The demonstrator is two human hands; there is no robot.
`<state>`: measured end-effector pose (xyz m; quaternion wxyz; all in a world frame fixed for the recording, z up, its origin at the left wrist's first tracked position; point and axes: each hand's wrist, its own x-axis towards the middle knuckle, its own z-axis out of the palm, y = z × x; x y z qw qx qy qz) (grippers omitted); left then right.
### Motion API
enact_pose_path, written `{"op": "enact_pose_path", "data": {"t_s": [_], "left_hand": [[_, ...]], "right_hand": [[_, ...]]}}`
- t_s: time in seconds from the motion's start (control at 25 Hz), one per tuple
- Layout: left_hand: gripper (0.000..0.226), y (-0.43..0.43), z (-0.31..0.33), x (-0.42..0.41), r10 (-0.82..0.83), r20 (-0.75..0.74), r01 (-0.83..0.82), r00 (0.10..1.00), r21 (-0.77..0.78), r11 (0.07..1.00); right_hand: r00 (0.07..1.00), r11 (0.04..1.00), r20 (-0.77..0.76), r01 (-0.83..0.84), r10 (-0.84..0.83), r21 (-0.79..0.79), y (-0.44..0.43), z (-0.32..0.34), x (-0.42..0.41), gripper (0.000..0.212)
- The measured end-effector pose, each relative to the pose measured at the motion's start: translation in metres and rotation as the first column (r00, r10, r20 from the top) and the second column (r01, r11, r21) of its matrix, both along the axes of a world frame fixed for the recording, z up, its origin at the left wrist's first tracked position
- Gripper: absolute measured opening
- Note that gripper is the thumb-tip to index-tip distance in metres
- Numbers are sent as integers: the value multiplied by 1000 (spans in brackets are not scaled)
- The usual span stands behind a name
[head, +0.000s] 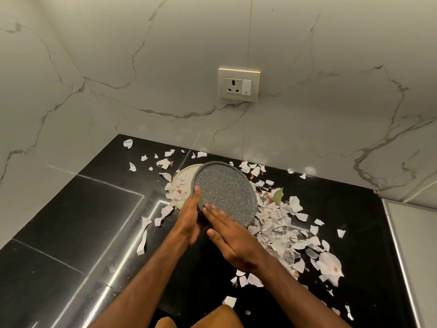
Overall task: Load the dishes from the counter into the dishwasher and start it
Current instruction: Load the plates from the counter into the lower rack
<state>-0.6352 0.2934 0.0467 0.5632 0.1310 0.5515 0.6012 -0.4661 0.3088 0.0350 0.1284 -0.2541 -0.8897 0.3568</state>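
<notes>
While the grey speckled plate [227, 192] is up off the black tabletop [94, 221], the step in hand reads as clearing it before it goes to the dishwasher, which is not in view.

Grip: left hand [189, 216] holds the plate's near-left rim, thumb [197, 191] curled onto the face. Right hand [227, 237] lies flat, its fingers [212, 211] straight and close together on the near part of the face, holding nothing.

Location: plate sits over the right part of a cream plate [183, 183] that lies on the tabletop. Torn paper scraps [279, 223] are all around, thickest to the right.

Doing it well, as a judgement:
- keep the left-hand pinch firm; one rim grip carries the whole plate
- sweep with the flat right hand toward the low edge so any debris lands on the pile, not on the floor
- lift clear of the cream plate before turning away, so the rims don't knock

Orientation: round plate, so no long axis. Face is tipped toward the person, near-left rim in the hands, far rim towards the marble wall. Face looks clean; speckle could hide small bits.
</notes>
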Motion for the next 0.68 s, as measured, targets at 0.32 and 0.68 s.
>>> {"op": "enact_pose_path", "data": {"t_s": [0.32, 0.68], "left_hand": [[53, 2, -4, -12, 18, -141, -16, 990, 18, 1000], [52, -11, -11, 32, -165, -164, 164, 973, -21, 986]], "right_hand": [[871, 886, -201, 463, -448, 32, -2, -31, 46, 28], [946, 948, 86, 316, -312, -42, 40, -16, -6, 58]]}}
